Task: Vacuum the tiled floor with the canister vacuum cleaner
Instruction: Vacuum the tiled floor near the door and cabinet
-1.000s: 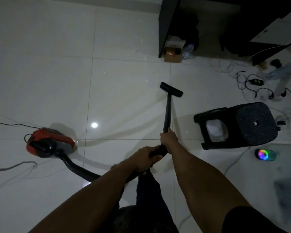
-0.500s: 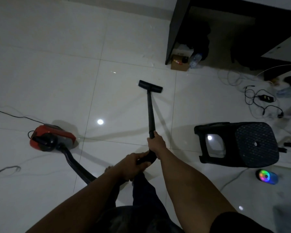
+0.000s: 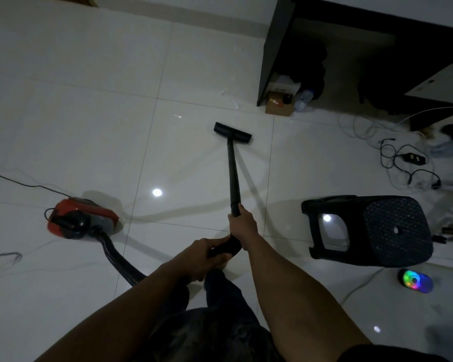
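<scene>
A red and grey canister vacuum (image 3: 82, 218) sits on the white tiled floor (image 3: 89, 100) at the left. Its black hose (image 3: 115, 259) curves from the canister toward my legs. The black wand (image 3: 233, 173) runs forward from my hands to the flat floor nozzle (image 3: 232, 133), which lies on the tiles ahead of me. My right hand (image 3: 243, 226) grips the wand's lower end. Just behind it, my left hand (image 3: 204, 254) holds the black handle where the hose joins.
A black plastic stool (image 3: 369, 228) lies tipped on its side at the right. Beside it glows a rainbow-lit device (image 3: 415, 280). Tangled cables (image 3: 408, 163) spread at the far right. A dark desk (image 3: 272, 48) stands ahead, with a cardboard box (image 3: 279, 105) and bottle (image 3: 302, 99) beneath. A power cord (image 3: 19, 182) trails left.
The nozzle has swung left across the tile, away from the desk leg, then stayed about there. Both hands keep the same grip. The canister has not moved.
</scene>
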Action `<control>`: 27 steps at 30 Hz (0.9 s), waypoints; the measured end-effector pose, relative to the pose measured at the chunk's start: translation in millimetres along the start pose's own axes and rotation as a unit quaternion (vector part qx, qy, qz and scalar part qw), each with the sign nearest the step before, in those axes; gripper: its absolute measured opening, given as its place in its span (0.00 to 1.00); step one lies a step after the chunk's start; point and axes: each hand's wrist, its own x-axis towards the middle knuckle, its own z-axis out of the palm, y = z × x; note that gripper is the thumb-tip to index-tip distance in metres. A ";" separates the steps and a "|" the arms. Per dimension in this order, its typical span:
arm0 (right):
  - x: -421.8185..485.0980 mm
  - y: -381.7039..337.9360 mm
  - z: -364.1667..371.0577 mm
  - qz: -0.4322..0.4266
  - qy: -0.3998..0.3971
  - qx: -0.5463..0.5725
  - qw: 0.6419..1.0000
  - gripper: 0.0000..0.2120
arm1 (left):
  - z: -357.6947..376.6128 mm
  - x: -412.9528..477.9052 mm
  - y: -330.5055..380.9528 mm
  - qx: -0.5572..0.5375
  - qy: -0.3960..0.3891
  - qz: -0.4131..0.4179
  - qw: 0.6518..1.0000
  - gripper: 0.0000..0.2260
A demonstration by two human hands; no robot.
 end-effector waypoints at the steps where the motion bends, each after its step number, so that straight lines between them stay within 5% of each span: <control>1: -3.7 2.6 4.0 0.002 -0.004 -0.003 1.000 0.29 | 0.7 -3.6 -4.5 0.003 -0.005 0.000 1.000 0.21; 15: -14.3 -8.7 59.3 0.018 0.012 -0.030 0.999 0.28 | -17.5 -26.7 -52.7 -0.005 0.008 0.012 1.000 0.29; 27: 82.8 -100.0 -3.2 0.016 0.002 -0.049 0.999 0.29 | -88.2 68.6 32.1 -0.016 0.024 -0.020 0.999 0.23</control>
